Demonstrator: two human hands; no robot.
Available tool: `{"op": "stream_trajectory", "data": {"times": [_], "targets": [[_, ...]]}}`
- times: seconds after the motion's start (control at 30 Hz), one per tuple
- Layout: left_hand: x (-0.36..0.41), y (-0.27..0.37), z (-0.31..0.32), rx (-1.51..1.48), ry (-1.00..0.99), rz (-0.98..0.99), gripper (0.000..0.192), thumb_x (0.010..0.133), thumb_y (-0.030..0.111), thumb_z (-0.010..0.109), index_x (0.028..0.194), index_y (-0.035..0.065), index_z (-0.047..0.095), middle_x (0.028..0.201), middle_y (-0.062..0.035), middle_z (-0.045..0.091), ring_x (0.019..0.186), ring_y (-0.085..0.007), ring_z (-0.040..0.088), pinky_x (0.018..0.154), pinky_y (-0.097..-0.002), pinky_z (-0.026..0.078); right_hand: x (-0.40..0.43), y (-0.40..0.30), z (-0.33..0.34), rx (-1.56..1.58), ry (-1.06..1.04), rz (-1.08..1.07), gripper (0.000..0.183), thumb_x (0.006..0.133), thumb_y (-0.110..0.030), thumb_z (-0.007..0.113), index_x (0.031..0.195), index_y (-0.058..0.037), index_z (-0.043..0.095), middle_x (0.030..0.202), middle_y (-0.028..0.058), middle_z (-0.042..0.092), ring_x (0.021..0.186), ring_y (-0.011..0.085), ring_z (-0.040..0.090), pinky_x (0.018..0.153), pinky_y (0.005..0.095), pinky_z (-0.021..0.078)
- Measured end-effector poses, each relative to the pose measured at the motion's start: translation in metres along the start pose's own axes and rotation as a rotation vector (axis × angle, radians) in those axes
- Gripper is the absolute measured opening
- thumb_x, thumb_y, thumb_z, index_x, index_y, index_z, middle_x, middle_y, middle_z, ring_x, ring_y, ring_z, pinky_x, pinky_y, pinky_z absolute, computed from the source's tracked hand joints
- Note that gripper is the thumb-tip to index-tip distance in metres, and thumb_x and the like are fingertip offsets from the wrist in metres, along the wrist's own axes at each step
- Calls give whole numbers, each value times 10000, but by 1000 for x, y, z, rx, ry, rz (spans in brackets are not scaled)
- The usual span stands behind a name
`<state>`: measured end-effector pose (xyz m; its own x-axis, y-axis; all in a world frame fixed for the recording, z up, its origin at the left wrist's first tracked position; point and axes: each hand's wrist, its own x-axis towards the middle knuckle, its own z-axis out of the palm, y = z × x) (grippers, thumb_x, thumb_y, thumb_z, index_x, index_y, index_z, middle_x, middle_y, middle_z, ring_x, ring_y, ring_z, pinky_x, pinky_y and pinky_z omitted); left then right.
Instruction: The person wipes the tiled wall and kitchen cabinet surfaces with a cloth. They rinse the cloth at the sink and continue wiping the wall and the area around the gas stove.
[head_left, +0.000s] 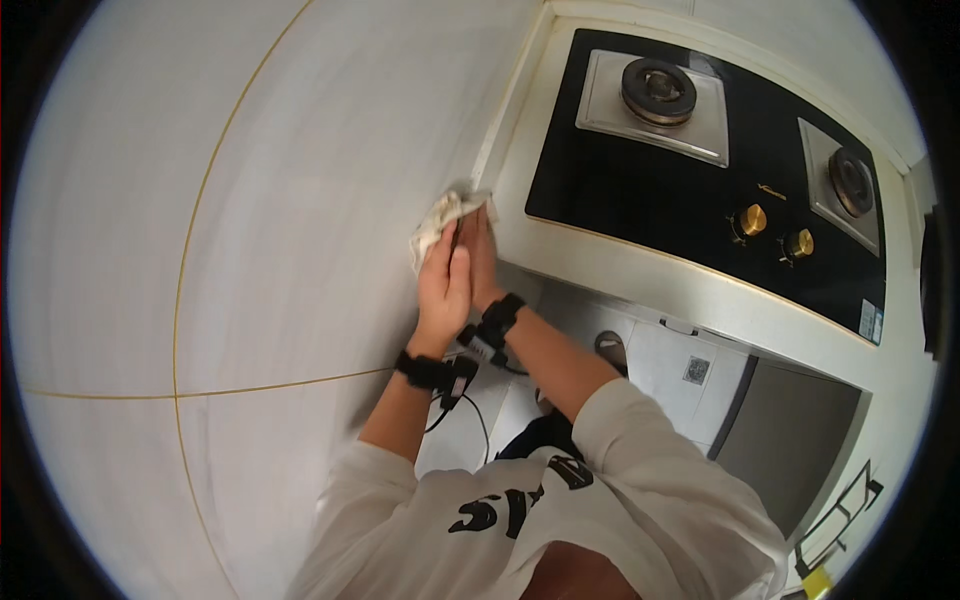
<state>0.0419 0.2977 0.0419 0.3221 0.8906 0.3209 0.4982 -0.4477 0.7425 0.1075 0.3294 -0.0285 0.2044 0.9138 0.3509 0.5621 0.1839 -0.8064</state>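
A crumpled off-white cloth (435, 226) is at the near left corner of the worktop, against the tiled wall. My left hand (444, 289) lies along it with straight fingers, pressing it on the wall side. Close beside it, my right hand (478, 251) also has its fingers on the cloth, at the worktop's end. Both hands nearly touch each other, and part of the cloth is hidden under them. Each wrist wears a black strap with a small device and cable.
Right of my hands, a black glass gas hob (637, 180) is set in the pale worktop (585, 251). It has two burners and gold knobs (752, 220). A wall (300, 225) with gold joints rises on the left. Below are a floor drain (696, 370) and a dark grey panel (787, 435).
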Motion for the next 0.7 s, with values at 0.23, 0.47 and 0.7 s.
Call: {"op": "stream_trajectory", "data": {"times": [0.23, 0.47, 0.7], "targets": [[-39, -3, 2, -107, 8, -232, 428, 998, 158, 408, 1359, -70, 432, 1373, -193, 478, 1274, -266, 441, 1088, -359, 297, -46, -13, 0, 300, -6, 14, 680, 857, -210, 596, 1376, 92, 276, 1397, 384, 282, 1251, 516, 384, 1047, 474, 377], [-42, 14, -4, -79, 7, -360, 447, 993, 151, 397, 1384, -66, 398, 1411, -187, 438, 1324, -272, 394, 1112, -365, 261, -30, -9, 3, 310, 42, 65, 620, 872, -141, 551, 1350, 144, 277, 1400, 422, 234, 1281, 546, 332, 1072, 492, 339], [-93, 32, -18, 42, -47, -315, 471, 992, 181, 387, 1406, -43, 378, 1480, -202, 356, 1402, -302, 293, 1142, -388, 206, -69, -15, -19, 658, -272, 251, 617, 913, -122, 484, 1415, 100, 203, 1463, 345, 232, 1325, 491, 308, 1116, 467, 277]]}}
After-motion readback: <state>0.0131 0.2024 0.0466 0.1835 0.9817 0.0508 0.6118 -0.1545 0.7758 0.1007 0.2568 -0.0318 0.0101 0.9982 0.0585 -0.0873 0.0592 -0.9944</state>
